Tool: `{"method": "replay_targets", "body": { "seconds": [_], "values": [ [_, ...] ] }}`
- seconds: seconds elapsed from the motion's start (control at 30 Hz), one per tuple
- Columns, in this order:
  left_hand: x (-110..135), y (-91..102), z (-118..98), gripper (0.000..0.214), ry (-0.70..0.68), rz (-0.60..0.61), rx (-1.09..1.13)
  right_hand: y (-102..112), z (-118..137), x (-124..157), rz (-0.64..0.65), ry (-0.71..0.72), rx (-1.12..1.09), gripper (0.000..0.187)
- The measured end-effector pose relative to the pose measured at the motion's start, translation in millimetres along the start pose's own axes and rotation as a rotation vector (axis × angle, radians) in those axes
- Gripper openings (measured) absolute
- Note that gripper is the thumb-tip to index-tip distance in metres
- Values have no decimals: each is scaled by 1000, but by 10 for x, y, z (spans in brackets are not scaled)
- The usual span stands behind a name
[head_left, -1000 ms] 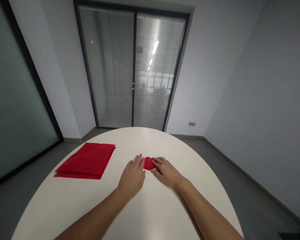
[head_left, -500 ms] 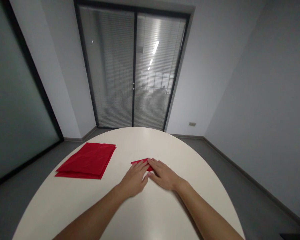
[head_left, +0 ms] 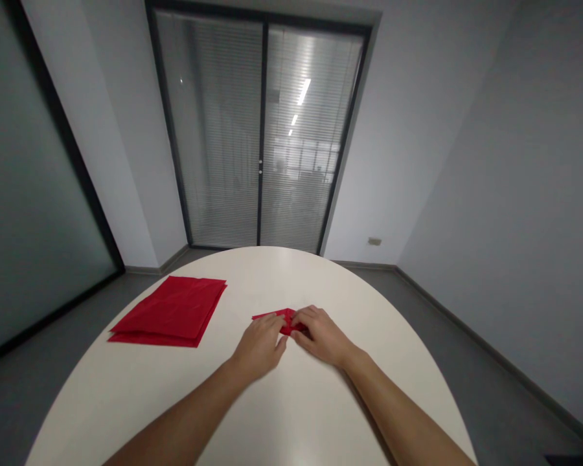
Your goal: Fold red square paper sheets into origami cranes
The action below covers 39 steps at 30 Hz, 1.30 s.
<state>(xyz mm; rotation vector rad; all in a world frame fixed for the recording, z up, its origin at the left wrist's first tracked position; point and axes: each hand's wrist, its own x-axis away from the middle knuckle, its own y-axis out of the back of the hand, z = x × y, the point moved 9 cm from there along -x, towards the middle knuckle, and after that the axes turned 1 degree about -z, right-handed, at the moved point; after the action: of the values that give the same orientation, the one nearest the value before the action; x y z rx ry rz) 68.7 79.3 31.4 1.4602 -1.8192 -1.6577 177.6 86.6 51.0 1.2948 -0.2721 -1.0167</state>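
Fingertip grip, left hand (head_left: pixel 258 344), right hand (head_left: pixel 323 334): folded red napkin (head_left: pixel 274 316)

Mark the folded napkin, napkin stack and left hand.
folded napkin (head_left: pixel 278 316): head view, red strip beyond the fingertips
napkin stack (head_left: pixel 172 310): head view, top sheet's middle
left hand (head_left: pixel 258 347): head view, back of hand

I can read no words, labels, brands or numbers anywhere. The napkin (head_left: pixel 282 318) at the tips of my left hand (head_left: pixel 258 346) and right hand (head_left: pixel 323 336) is plain red, as is the stack (head_left: pixel 170 310) left of them (the wall plate (head_left: pixel 374 241) far ahead is too small to tell).
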Motion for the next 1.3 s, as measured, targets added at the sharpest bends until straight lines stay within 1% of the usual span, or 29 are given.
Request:
{"method": "replay_targets", "body": {
  "seconds": [0.07, 0.17, 0.43, 0.57, 0.67, 0.83, 0.93, 1.07, 1.17, 1.3],
  "values": [
    [-6, 24, 23, 18, 35, -3, 1, 2, -20, -7, 3, -17, 14, 7],
    [-20, 36, 58, 14, 70, -1, 7, -10, -53, -10, 16, -27, -1, 11],
    [-43, 31, 126, 18, 105, -2, -34, -4, -85, -4, 9, -40, -50, 20],
    [-58, 52, 118, 22, 99, -2, -80, -16, -90, -8, 13, -43, -68, 20],
    [-70, 62, 134, 24, 123, -12, -112, -43, -115, -6, 8, -33, -88, 19],
    [-70, 41, 180, 17, 179, 1, -97, -54, -180, 5, -50, -30, -166, 29],
    [-64, 33, 169, 24, 149, 9, -81, -56, -176, 8, -45, -19, -162, 31],
    [-50, -15, 116, 35, 42, 53, -90, -38, -163, 15, 0, -6, -111, 35],
    [-37, -38, 88, 37, -9, 67, -107, -5, -187, 41, 41, 13, -73, 37],
    [-29, 3, 38, 33, -32, 40, -135, 65, -332, 97, 50, -13, -32, 37]
  ]
}}
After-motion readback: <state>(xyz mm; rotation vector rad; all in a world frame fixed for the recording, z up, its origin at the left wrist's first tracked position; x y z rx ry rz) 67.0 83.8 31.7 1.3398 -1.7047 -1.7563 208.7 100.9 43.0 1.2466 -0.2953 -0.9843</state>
